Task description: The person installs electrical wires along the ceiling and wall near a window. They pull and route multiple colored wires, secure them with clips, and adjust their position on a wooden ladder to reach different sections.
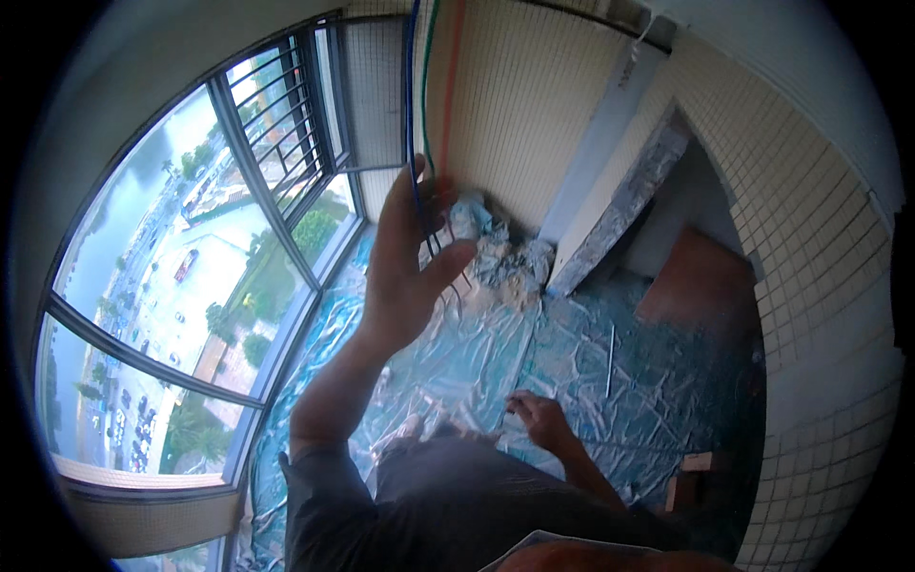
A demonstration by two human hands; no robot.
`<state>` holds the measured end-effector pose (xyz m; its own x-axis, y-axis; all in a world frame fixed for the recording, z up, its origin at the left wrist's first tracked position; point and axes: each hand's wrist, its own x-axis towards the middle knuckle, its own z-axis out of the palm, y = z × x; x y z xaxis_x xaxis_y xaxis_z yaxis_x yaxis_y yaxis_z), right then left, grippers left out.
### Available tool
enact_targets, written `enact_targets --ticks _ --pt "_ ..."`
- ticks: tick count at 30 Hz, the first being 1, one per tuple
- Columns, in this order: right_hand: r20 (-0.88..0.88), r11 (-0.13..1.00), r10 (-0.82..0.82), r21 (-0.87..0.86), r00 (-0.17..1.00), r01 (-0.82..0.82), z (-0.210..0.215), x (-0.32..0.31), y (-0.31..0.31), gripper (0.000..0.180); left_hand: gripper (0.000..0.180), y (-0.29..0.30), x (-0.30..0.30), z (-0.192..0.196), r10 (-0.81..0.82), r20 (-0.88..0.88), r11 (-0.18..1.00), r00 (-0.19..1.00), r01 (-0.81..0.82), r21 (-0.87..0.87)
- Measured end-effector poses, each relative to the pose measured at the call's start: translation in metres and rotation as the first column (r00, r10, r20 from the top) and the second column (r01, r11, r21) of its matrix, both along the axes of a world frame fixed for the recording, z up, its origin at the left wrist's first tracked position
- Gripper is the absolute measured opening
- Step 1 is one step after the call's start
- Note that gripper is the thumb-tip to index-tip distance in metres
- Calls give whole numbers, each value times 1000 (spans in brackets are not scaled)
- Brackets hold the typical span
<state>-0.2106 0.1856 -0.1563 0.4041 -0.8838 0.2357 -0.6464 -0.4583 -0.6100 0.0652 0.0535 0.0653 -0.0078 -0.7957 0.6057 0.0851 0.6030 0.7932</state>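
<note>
Faint dark marks [627, 71] that look handwritten sit near the top end of the grey wall strip [596, 143]; they are too small to read. Three hanging wires, blue [411, 76], green [427, 76] and red [453, 57], are cut off by the picture's upper edge. The red one is blurred, and the lower ends thin out until they are hard to follow.

The left hand [400, 281] is raised at these wires, its thumb spread apart from the fingers, with the blue wire crossing the gap. Whether it presses on any wire cannot be told; its farther fingertips blur together.

The right hand [541, 421] is lower, over the plastic sheeting [572, 367], fingers curled inward; whether they are clamped on something small cannot be made out.

Toward the sheeting's far edge, by the tiled wall [519, 105], lies a crumpled heap [505, 257], partly hidden by the left thumb. A thin rod [611, 360] lies nearer the right side, and shadow obscures the sheeting's right edge.
</note>
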Motion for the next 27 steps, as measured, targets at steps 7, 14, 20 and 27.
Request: enact_targets --ticks 7,14,20,27 --pt "-22 999 -10 48 1000 11 2 5 3 25 46 -20 9 92 -233 -176 950 956 185 -251" --pt "-26 982 -130 134 991 132 -16 -5 15 26 33 -38 21 171 -58 -81 923 995 22 -384" --pt "28 991 -108 77 994 105 -23 -8 18 27 29 -47 25 200 576 28 637 817 -427 -641" --pt "-48 986 -122 105 991 126 -31 -11 19 27 15 7 -6 247 236 -197 946 952 -271 -176"
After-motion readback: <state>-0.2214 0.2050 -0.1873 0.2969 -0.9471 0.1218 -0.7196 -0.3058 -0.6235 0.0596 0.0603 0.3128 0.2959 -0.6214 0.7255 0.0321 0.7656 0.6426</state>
